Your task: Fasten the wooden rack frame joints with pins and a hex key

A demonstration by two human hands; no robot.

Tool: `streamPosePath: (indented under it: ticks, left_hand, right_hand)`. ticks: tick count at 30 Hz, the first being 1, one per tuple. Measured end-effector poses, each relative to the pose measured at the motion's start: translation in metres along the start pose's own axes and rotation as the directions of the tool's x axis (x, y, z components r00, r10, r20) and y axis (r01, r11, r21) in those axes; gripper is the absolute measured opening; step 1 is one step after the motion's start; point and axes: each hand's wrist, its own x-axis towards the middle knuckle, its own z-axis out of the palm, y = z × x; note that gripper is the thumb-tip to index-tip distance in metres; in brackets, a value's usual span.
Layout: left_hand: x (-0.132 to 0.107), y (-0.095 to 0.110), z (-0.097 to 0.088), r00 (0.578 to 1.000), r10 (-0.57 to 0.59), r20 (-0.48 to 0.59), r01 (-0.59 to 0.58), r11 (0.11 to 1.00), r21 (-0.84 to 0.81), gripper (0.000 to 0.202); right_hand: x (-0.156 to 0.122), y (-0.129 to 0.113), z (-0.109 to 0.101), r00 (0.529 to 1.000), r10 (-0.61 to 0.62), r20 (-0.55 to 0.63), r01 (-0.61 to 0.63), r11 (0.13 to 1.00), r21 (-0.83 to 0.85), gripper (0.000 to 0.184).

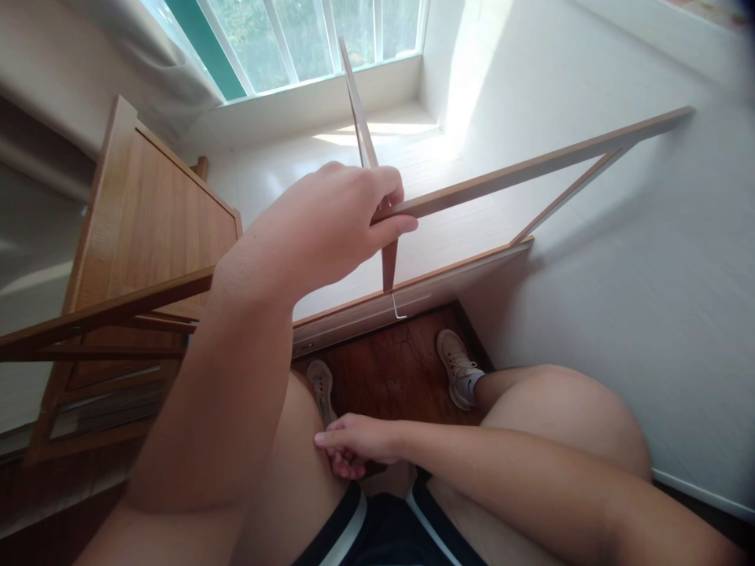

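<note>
While the left hand [348,204] pinches its end, the long bar [501,180] slants rightward, the right hand [361,442] curled.

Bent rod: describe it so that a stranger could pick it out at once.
From the window, come down to the left hand gripping the frame. Below that hand in the picture, just above the dark floor, is the bent rod. It is thin, pale and L-shaped, while the frame is brown and straight-edged.

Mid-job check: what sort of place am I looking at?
Probably a room in a home, though nothing settles it outright: there is a barred window, a greyish curtain beside it, and a dark wood-look floor underfoot.
</note>
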Motion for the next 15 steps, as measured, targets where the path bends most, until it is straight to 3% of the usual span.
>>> streamPosePath:
  ticks: [4, 8, 12, 15]
  left_hand:
    - [0.000, 0.000, 0.000, 1.000, 0.012, -0.003, -0.012, 1.000, 0.009, 0.043]
    - [0.000, 0.001, 0.000, 1.000, 0.011, 0.000, -0.011, 1.000, 0.001, 0.043]
    - [0.000, 0.001, -0.001, 1.000, -0.010, 0.002, 0.010, 1.000, -0.012, 0.044]
    - [0.000, 0.001, -0.001, 1.000, -0.023, 0.005, 0.023, 0.999, -0.040, 0.044]
  right_hand:
    - [-0.014, -0.015, 0.007, 0.993, -0.109, -0.044, 0.108, 0.994, -0.024, 0.044]
    - [-0.018, -0.019, 0.007, 0.945, -0.193, -0.264, 0.172, 0.980, -0.103, 0.037]
    - [-0.028, -0.030, 0.000, 0.787, -0.393, -0.475, 0.401, 0.912, -0.089, 0.038]
    - [-0.043, -0.047, -0.007, 0.654, -0.449, -0.608, 0.525, 0.849, -0.062, 0.034]
